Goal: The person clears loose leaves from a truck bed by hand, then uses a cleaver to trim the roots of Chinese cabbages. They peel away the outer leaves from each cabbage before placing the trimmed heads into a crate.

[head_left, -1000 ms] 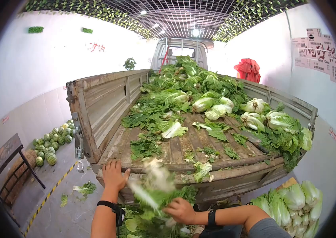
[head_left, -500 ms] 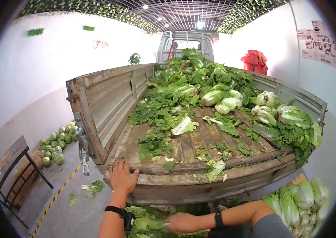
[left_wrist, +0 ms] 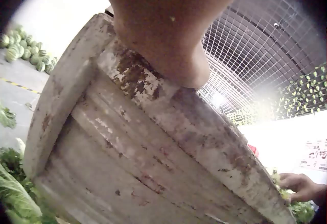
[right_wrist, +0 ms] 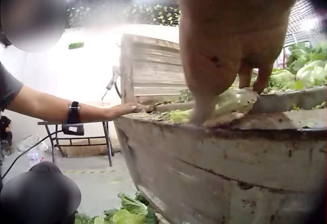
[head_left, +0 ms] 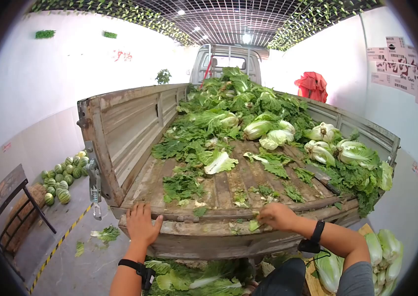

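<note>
The right hand [head_left: 279, 217] pinches a cabbage leaf [right_wrist: 234, 104] between thumb and fingers; the leaf lies below the fingertips, on the tailgate [head_left: 189, 228], its length seemingly along that edge. It looks pale yellow-green, crumpled, ragged. The left hand [head_left: 141, 225], farther off, rests on the same edge.

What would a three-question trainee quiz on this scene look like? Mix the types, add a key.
1. Multiple choice: where does the left hand rest?
a) on a chair
b) on the truck's rear edge
c) on a melon
2. True or false: the right hand holds a whole cabbage.
3. Fill the gap: in the head view, a heap of striped ____ lies on the floor at the picture's left.

Key: 1: b. 2: false, it pinches a piece of leaf. 3: melons.
</note>
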The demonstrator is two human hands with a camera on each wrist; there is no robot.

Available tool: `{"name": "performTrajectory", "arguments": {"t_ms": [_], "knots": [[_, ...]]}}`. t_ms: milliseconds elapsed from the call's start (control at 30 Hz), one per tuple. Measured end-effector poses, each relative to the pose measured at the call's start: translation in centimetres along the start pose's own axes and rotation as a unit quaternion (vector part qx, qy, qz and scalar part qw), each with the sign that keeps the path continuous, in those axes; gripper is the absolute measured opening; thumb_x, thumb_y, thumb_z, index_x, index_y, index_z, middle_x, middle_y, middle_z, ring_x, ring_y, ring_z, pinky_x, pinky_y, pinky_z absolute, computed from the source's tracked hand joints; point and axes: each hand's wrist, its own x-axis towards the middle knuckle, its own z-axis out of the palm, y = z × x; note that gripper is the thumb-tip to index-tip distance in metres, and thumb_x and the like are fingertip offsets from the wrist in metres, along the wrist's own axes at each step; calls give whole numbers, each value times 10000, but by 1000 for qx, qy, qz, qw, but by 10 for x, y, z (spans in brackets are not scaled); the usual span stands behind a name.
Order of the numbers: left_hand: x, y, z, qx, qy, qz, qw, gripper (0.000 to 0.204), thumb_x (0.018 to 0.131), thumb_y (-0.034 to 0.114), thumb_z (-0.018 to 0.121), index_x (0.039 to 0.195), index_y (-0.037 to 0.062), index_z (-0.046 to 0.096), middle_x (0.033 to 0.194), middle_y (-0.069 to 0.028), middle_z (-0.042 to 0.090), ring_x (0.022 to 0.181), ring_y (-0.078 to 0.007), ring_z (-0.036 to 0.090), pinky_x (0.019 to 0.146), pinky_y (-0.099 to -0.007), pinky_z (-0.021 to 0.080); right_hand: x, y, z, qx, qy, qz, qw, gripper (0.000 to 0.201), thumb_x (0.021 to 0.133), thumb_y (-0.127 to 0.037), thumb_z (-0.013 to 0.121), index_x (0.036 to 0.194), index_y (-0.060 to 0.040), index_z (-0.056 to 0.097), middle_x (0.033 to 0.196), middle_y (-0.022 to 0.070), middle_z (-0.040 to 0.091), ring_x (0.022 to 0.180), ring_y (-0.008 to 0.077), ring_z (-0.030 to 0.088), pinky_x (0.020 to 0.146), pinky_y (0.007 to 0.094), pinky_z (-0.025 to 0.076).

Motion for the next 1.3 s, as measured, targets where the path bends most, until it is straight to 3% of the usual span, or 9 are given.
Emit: {"name": "performTrajectory", "arguments": {"t_ms": [167,433,700,833,867,967,1067,1100,1300], "knots": [[1,-2,5,10,4,7,1000,601,858,472,538,1275,40,521,1303,-141,506,1276,-318,402,1087,-505,250,21,39,-22,75,123,139,980,153,764,-161,719,889,-74,721,887,145,689,831,319,657,738,391,514],[3,3,1,10,16,13,1000,595,849,470,534,1252,32,530,1299,-162,514,1250,-350,423,1055,-514,283,75,147,-105,-24,190,268,944,328,743,-113,742,1054,-78,642,1022,134,640,966,298,616,831,419,495],[5,5,3,1,19,0,1000,586,827,456,555,1238,39,546,1283,-156,527,1252,-349,426,1060,-523,282,123,235,-89,-33,126,364,922,353,795,-165,713,1131,-85,639,1137,151,648,1067,319,603,904,405,487],[7,6,4,0,25,19,1000,585,828,466,540,1216,29,555,1234,-172,541,1209,-371,446,1028,-524,303,135,246,-71,-168,11,405,899,859,724,-469,785,1443,-211,393,1483,175,348,1355,374,345,1048,486,401],[8,5,4,2,27,24,999,585,829,469,536,1212,27,556,1221,-177,544,1195,-377,453,1019,-524,309,139,265,-64,-148,-46,436,886,1122,635,-616,793,1520,-266,198,1573,173,111,1431,415,146,1103,562,302],[11,10,0,12,33,38,999,572,854,466,500,1197,12,562,1201,-212,548,1150,-416,472,985,-499,343,146,273,-53,-157,-95,470,863,1186,613,-688,763,1531,-250,153,1578,190,67,1444,413,93,1114,578,262],[13,11,-1,-1,36,37,999,574,841,463,510,1187,8,565,1189,-211,548,1139,-417,478,975,-496,351,149,340,-30,-15,-148,459,876,1205,601,-769,704,1527,-198,186,1571,210,83,1452,390,79,1125,569,245],[13,9,0,2,33,32,999,571,838,459,516,1192,13,563,1186,-203,548,1144,-408,476,982,-503,343,149,342,-30,-27,-191,421,886,1180,629,-815,632,1516,-149,230,1563,221,114,1439,396,141,1109,560,275],[12,10,1,4,32,26,999,564,821,438,538,1206,26,560,1178,-189,548,1157,-391,470,996,-518,328,140,319,-23,-50,-91,380,919,909,731,-691,650,1392,-92,469,1356,222,501,1239,370,498,1021,431,414]]}}
